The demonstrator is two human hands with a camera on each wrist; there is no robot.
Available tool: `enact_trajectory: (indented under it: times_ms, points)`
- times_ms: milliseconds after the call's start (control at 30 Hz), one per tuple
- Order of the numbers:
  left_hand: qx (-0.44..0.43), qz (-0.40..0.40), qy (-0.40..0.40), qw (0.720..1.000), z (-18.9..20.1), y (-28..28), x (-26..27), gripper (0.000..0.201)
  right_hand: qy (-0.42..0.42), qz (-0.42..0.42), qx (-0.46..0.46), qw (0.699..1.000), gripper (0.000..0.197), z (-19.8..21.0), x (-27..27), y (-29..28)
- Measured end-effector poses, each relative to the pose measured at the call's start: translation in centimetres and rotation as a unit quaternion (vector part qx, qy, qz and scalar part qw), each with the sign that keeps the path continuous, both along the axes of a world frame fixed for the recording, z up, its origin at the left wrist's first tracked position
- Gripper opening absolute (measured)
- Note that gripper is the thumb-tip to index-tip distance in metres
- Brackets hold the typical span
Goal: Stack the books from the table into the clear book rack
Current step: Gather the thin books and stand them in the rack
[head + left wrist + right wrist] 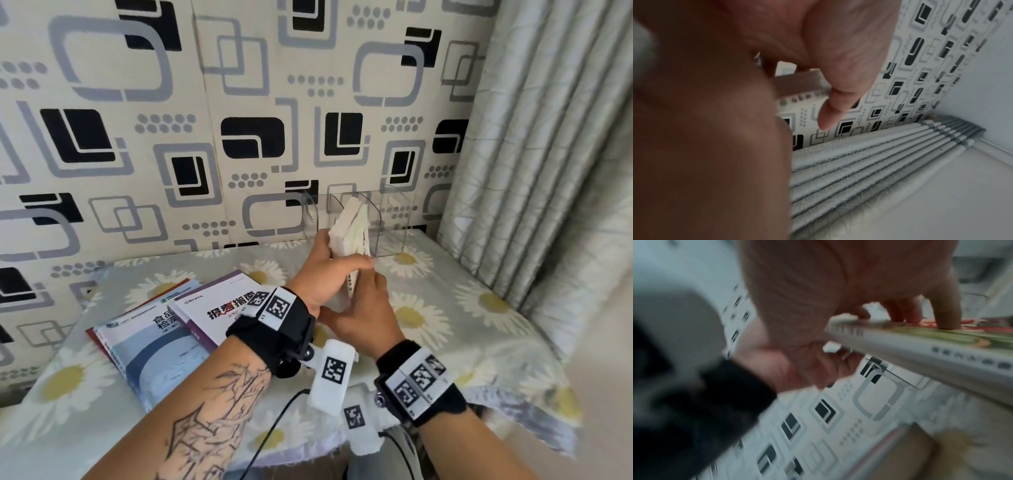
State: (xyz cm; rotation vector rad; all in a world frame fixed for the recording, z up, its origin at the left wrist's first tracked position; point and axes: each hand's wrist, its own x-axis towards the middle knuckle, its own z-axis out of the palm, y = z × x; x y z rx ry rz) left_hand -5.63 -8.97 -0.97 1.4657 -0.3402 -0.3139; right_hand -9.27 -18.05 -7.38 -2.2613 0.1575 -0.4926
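The book [352,240] is upright on its edge, tilted slightly, its far end already between two dividers of the clear book rack [394,219], which stands at the back of the table [479,325] against the patterned wall. The left hand [322,274] wraps its fingers round the near left side and over the page block; the right hand [363,315] grasps the near lower corner, thumb on the spine side, fingers pressed on the cover (the right wrist view shows this best).

It looks like a thick paperback: moderately heavy, stiff enough across the spine but with a glossy cover that could slip, so holding it near the spine and bottom edge seems soundest. The rack is probably light and may slide if pushed.

Apart from this book, the rack's slots appear to hold nothing. Two more books [164,329] lie flat and overlapping on the table, left of the hands.
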Motion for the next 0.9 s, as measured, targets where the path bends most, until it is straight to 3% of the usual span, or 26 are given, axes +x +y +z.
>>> enact_trajectory:
  times_ms: [100,233,400,500,600,733,899]
  points:
    - [0.019,-0.046,-0.025,0.998,-0.4,0.3,0.0,0.063,-0.077,-0.108,-0.052,0.99,0.081,-0.6,-0.3,0.2]
    - [-0.036,-0.074,0.002,0.997,-1.3,1.5,0.8,0.046,-0.049,-0.178,-0.084,0.979,0.064,0.0,-1.2,-1.0]
    - [-0.045,0.05,0.066,0.996,-2.9,3.0,2.4,0.018,-0.026,-0.201,-0.09,0.975,0.054,0.7,-1.3,-1.5]
    - [-0.068,0.144,0.119,0.98,-4.6,5.3,3.8,0.017,-0.023,-0.224,-0.065,0.972,0.057,1.2,-1.3,-2.3]
    - [-0.141,0.183,0.183,0.956,-5.7,7.4,5.1,0.014,-0.026,-0.237,-0.05,0.97,0.054,1.1,-0.8,-3.6]
    - [-0.249,0.184,0.266,0.913,-6.2,8.7,6.2,0.008,-0.049,-0.232,-0.018,0.971,0.038,2.1,-0.1,-6.5]
    - [-0.282,0.153,0.297,0.899,-6.7,9.3,6.8,0.005,-0.112,-0.253,-0.005,0.961,0.041,5.3,2.3,-10.6]
